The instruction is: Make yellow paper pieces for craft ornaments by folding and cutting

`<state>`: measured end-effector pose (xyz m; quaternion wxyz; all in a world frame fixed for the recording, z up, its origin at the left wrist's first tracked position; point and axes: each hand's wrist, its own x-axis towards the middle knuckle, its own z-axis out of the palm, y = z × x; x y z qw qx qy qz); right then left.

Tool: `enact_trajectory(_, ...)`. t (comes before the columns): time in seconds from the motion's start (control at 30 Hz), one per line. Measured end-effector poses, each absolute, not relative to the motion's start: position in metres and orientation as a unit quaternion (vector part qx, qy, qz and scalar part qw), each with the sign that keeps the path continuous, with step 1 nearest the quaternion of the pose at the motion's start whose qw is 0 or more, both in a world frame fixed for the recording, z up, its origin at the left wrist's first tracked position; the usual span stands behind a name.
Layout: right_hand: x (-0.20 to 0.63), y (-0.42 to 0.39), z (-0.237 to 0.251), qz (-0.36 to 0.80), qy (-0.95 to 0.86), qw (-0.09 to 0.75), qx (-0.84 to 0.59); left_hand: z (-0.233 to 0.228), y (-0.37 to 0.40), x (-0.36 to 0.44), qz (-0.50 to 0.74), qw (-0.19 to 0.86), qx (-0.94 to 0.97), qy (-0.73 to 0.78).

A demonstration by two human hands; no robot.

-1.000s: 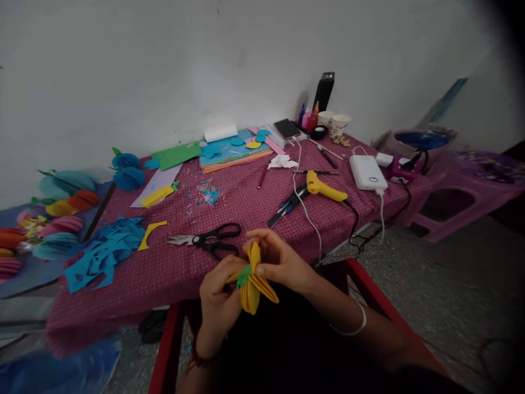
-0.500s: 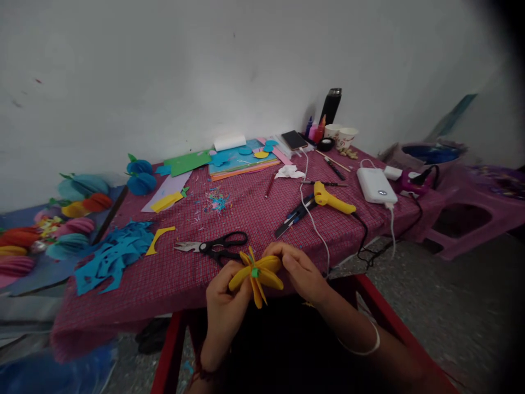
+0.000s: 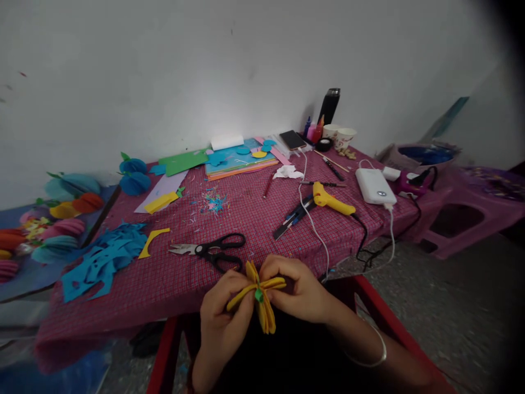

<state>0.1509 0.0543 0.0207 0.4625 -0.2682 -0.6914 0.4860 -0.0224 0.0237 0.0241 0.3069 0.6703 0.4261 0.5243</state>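
Observation:
Between my hands is a yellow paper pumpkin (image 3: 266,317) with fanned, folded leaves and a small green stem at its centre. My left hand (image 3: 223,309) pinches its left leaves between thumb and fingers. On the other side, my right hand (image 3: 297,290) grips the right leaves the same way. It is held just off the table's front edge, above my lap. Black-handled scissors (image 3: 213,250) lie on the table just beyond my left hand, blades pointing left. Farther right rests a yellow hot glue gun (image 3: 332,200) with a black cord.
The checked tablecloth (image 3: 246,205) holds blue paper scraps (image 3: 106,257), a yellow offcut (image 3: 151,241), coloured sheets (image 3: 241,164), a white power bank (image 3: 375,186) and a phone (image 3: 292,139). Finished paper pumpkins (image 3: 71,189) sit at left. A white cable (image 3: 314,219) runs over the front edge.
Both hands have lowered slightly with the yellow paper pumpkin, and its leaves are now pressed into tighter bunches. My right fingers have shifted down onto its right side. The view has turned slightly.

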Motion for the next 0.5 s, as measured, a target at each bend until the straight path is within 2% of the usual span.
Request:
enact_trajectory(0.23, 0.154, 0.046, 0.028, 0.445, -0.751, 0.401, -0.279, 0.03, 0.021, -0.024, 0.454, 0.321, 0.733, 0.391)
enact_trajectory(0.5, 0.157, 0.043, 0.034, 0.456, -0.76, 0.398, -0.238, 0.045, 0.015, -0.026, 0.401, 0.288, 0.8, 0.341)
